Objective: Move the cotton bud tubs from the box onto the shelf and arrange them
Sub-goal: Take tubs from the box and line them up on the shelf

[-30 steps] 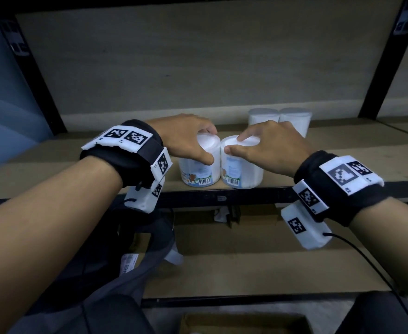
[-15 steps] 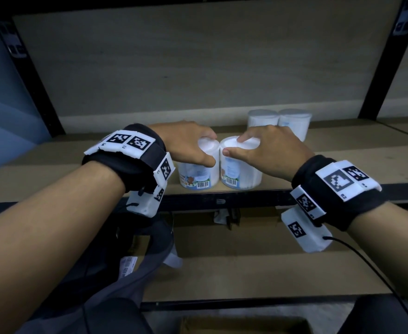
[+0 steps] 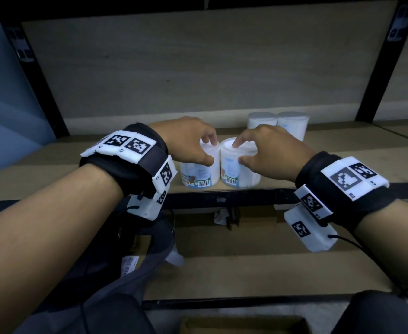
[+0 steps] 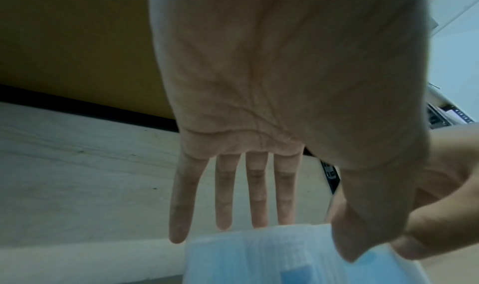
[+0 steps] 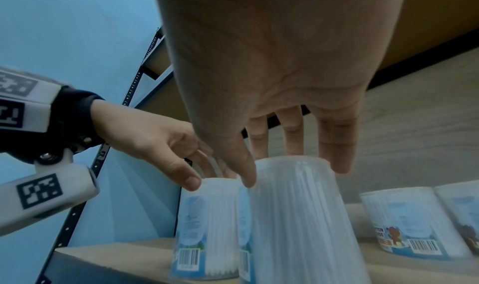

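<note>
Two white cotton bud tubs stand side by side at the shelf's front edge: the left tub and the right tub. My left hand hovers over the left tub with fingers straight, thumb and fingertips just touching its rim. My right hand is spread over the right tub, its index fingertip on the lid. In the right wrist view its straight fingers reach past the right tub. In the left wrist view a blurred tub lies under the fingertips. Two more tubs stand at the back.
The wooden shelf has bare board left and right of the tubs. Black uprights frame it. A lower shelf lies beneath. The cardboard box shows at the bottom edge. Grey fabric hangs at the lower left.
Both hands have loosened their hold on the two front tubs. The fingers have straightened and lifted off the lids; the tubs stay where they stood.
</note>
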A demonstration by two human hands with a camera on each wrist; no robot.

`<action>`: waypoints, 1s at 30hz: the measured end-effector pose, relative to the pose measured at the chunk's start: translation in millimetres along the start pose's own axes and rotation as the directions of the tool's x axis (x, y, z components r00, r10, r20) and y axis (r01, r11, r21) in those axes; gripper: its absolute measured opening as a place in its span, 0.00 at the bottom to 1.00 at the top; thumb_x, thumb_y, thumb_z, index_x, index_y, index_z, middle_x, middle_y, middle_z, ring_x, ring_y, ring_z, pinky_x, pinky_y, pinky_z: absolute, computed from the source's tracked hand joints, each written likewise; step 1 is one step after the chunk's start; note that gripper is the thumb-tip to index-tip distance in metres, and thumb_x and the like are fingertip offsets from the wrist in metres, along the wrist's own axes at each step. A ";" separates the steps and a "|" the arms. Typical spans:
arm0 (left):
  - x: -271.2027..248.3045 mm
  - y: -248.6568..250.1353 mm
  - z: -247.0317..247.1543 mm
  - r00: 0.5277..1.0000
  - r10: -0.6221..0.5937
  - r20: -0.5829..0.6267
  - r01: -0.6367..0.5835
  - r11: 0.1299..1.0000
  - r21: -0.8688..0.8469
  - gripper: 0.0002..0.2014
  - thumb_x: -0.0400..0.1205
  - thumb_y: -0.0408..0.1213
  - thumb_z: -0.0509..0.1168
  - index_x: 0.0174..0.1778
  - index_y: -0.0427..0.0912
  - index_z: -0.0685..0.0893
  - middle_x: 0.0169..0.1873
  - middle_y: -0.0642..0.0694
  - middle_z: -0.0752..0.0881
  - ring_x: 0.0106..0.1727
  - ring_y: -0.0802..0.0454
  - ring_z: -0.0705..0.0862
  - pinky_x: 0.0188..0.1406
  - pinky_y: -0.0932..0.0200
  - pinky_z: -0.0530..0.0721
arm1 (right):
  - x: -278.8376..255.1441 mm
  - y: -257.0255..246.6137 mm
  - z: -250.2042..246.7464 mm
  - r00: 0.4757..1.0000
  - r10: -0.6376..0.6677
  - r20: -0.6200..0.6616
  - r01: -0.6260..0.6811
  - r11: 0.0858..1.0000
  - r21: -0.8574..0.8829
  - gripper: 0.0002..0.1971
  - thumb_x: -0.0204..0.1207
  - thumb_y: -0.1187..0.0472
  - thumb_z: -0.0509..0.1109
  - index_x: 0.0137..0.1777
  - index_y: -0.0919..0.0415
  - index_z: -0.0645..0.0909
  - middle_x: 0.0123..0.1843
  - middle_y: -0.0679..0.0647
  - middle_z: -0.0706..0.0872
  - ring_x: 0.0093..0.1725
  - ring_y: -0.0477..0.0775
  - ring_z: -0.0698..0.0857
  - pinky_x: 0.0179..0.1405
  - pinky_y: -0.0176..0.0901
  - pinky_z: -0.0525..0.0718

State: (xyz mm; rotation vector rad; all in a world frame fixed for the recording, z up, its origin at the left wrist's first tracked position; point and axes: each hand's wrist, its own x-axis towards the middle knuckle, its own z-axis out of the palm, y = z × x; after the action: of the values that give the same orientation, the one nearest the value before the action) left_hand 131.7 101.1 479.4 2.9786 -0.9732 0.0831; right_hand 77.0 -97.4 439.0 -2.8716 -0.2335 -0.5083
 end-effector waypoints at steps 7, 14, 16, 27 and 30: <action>-4.3 -1.7 6.0 0.998 0.033 -0.049 -0.033 0.999 0.011 0.23 0.79 0.45 0.71 0.71 0.55 0.79 0.65 0.55 0.82 0.56 0.58 0.76 0.58 0.57 0.79 | -1.2 -7.5 1.1 0.996 -0.047 -0.072 0.041 0.996 -0.081 0.20 0.73 0.62 0.70 0.62 0.41 0.85 0.61 0.48 0.87 0.59 0.55 0.83 0.53 0.48 0.85; -0.2 -5.4 4.7 0.998 0.031 -0.062 -0.033 0.999 -0.028 0.22 0.78 0.44 0.73 0.70 0.57 0.82 0.63 0.58 0.84 0.54 0.59 0.79 0.53 0.60 0.79 | 8.2 -9.6 1.3 0.996 -0.010 -0.093 0.003 0.997 -0.079 0.18 0.73 0.67 0.73 0.58 0.45 0.89 0.60 0.50 0.87 0.57 0.56 0.85 0.53 0.45 0.83; 2.2 -5.3 2.7 0.998 0.035 -0.050 -0.037 0.999 -0.025 0.23 0.78 0.44 0.74 0.70 0.57 0.82 0.62 0.58 0.85 0.54 0.59 0.80 0.54 0.59 0.79 | 11.1 -9.7 0.6 0.995 -0.012 -0.096 0.005 0.997 -0.078 0.17 0.73 0.67 0.74 0.57 0.46 0.90 0.59 0.48 0.88 0.56 0.54 0.85 0.53 0.46 0.84; 21.3 -9.3 -3.2 1.000 0.022 -0.006 -0.022 1.000 -0.008 0.23 0.75 0.45 0.77 0.68 0.57 0.84 0.60 0.59 0.87 0.49 0.60 0.82 0.49 0.63 0.75 | 35.5 -5.4 -0.5 0.999 0.022 -0.038 -0.024 0.997 -0.069 0.16 0.65 0.62 0.81 0.52 0.45 0.90 0.54 0.49 0.88 0.54 0.55 0.85 0.52 0.48 0.85; 30.2 -13.1 -2.9 1.000 0.011 0.008 -0.011 0.999 -0.034 0.24 0.75 0.44 0.78 0.67 0.56 0.85 0.59 0.58 0.87 0.45 0.61 0.81 0.48 0.63 0.74 | 45.0 -4.5 -0.1 1.000 0.019 -0.016 -0.020 0.996 -0.084 0.15 0.66 0.62 0.81 0.52 0.47 0.91 0.52 0.49 0.90 0.54 0.54 0.86 0.51 0.40 0.82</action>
State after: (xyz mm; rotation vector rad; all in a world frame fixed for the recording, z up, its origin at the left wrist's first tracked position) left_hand 163.6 93.9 484.0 2.9455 -0.9813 0.0539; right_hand 117.9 -87.7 455.8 -2.9472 -0.1851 -0.5482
